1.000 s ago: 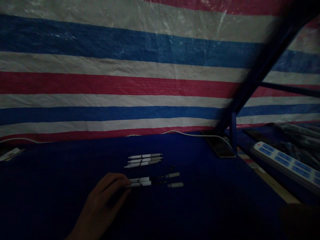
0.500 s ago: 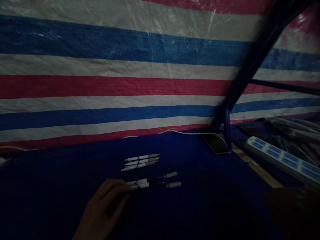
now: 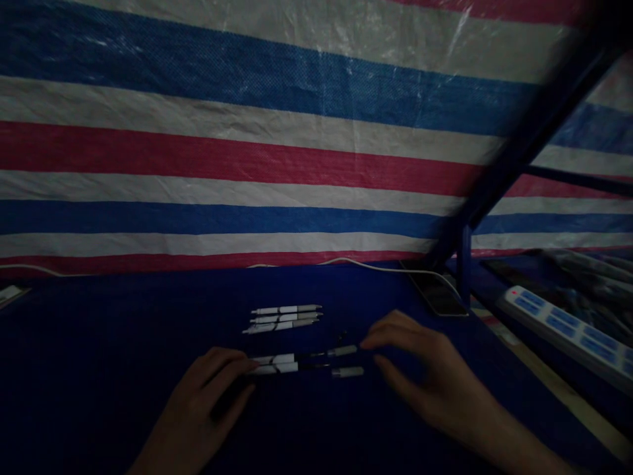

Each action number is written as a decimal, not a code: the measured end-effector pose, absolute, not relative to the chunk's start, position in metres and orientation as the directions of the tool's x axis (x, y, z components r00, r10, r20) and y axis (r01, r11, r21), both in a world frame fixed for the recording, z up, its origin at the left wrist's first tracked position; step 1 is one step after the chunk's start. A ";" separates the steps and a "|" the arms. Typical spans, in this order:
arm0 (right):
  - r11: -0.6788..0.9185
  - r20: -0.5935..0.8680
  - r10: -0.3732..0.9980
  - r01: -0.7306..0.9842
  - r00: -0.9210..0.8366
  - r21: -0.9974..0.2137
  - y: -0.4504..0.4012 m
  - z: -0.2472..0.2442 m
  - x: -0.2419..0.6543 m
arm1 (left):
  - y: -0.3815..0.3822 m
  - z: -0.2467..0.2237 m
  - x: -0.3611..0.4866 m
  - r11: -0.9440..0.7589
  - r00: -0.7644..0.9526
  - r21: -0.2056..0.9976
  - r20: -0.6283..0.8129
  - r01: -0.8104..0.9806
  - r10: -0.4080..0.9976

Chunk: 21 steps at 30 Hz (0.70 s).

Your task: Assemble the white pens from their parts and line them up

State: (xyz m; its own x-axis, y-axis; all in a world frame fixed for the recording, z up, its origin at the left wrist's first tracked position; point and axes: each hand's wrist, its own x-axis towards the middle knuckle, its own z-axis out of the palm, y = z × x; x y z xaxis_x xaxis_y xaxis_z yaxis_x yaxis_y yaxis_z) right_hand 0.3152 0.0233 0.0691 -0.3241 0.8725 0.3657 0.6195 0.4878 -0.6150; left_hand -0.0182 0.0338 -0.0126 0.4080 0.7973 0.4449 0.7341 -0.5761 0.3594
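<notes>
Three white pens with grey tips lie side by side on the dark blue table. Nearer to me are two opened pens; my left hand has its fingertips on the rear ends of their white barrels. Dark refills stick out of these barrels toward two loose grey grip pieces, an upper one and a lower one. My right hand is just right of the upper grip piece, thumb and fingers apart, holding nothing. Tiny dark parts lie above the grip pieces.
A phone with a white cable lies at the back right beside a blue metal frame. Further right is a white power strip. A striped tarp hangs behind the table.
My right hand has come in from the right to near the grip pieces. My left hand stays at the opened pens. The view has shifted and tilted slightly.
</notes>
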 end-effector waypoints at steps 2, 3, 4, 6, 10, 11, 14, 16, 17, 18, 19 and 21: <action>0.454 0.237 0.888 0.664 -0.395 -0.595 0.041 0.057 0.311 | 0.035 -0.016 -0.021 -0.571 0.418 0.342 0.427 0.746 0.802; 0.424 0.165 0.897 0.691 -0.410 -0.586 0.045 0.050 0.310 | 0.035 -0.018 -0.022 -0.568 0.420 0.339 0.419 0.750 0.805; 0.388 0.105 0.907 0.715 -0.407 -0.581 0.046 0.043 0.310 | 0.035 -0.019 -0.023 -0.564 0.422 0.339 0.409 0.753 0.809; 0.334 0.016 0.917 0.743 -0.399 -0.580 0.045 0.031 0.310 | 0.036 -0.022 -0.024 -0.560 0.425 0.341 0.394 0.755 0.815; 0.291 -0.044 0.921 0.759 -0.387 -0.582 0.042 0.022 0.310 | 0.036 -0.023 -0.023 -0.554 0.431 0.390 0.361 0.736 0.827; 0.292 -0.042 0.921 0.757 -0.388 -0.585 0.042 0.021 0.309 | 0.035 -0.022 -0.022 -0.556 0.435 0.409 0.354 0.724 0.828; 0.298 -0.033 0.918 0.743 -0.395 -0.599 0.043 0.021 0.309 | 0.035 -0.022 -0.021 -0.586 0.461 0.478 0.362 0.654 0.810; 0.290 -0.037 0.920 0.741 -0.391 -0.606 0.042 0.022 0.311 | 0.033 -0.023 -0.023 -0.593 0.464 0.527 0.370 0.609 0.805; 0.285 -0.044 0.920 0.742 -0.389 -0.607 0.041 0.022 0.312 | 0.033 -0.025 -0.024 -0.592 0.463 0.541 0.369 0.597 0.806; 0.280 -0.048 0.921 0.743 -0.386 -0.608 0.040 0.023 0.313 | 0.032 -0.026 -0.026 -0.584 0.456 0.556 0.367 0.591 0.811; 0.276 -0.050 0.923 0.745 -0.382 -0.608 0.039 0.024 0.314 | 0.031 -0.028 -0.028 -0.570 0.443 0.588 0.362 0.574 0.820; 0.266 -0.050 0.927 0.745 -0.372 -0.612 0.037 0.025 0.316 | 0.028 -0.032 -0.032 -0.526 0.409 0.682 0.347 0.508 0.844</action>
State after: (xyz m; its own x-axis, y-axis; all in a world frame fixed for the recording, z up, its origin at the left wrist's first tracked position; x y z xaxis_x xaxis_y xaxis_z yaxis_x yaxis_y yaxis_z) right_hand 0.3161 0.0370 0.0253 -0.3720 0.9269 -0.0501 0.7446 0.2658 -0.6123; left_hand -0.0315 0.0282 -0.0323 0.4086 0.8441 0.3472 0.5081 -0.5264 0.6818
